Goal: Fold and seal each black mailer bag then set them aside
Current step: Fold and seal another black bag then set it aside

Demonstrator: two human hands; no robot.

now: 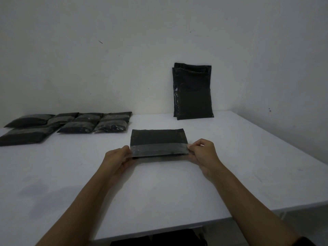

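Sealed black bags (67, 124) lie grouped at the white table's (159, 192) far left; the left hand (118, 159) pinches the mailer bag's (158, 142) left edge at table centre; the right hand (202, 153) pinches its right edge; unfolded bags (193, 93) lean against the wall (106, 50) behind.

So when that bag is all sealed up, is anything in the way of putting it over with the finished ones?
Nothing visible is. The mailer bag, pinched by the left hand and right hand, and the finished bags at the far left have only bare table between them.
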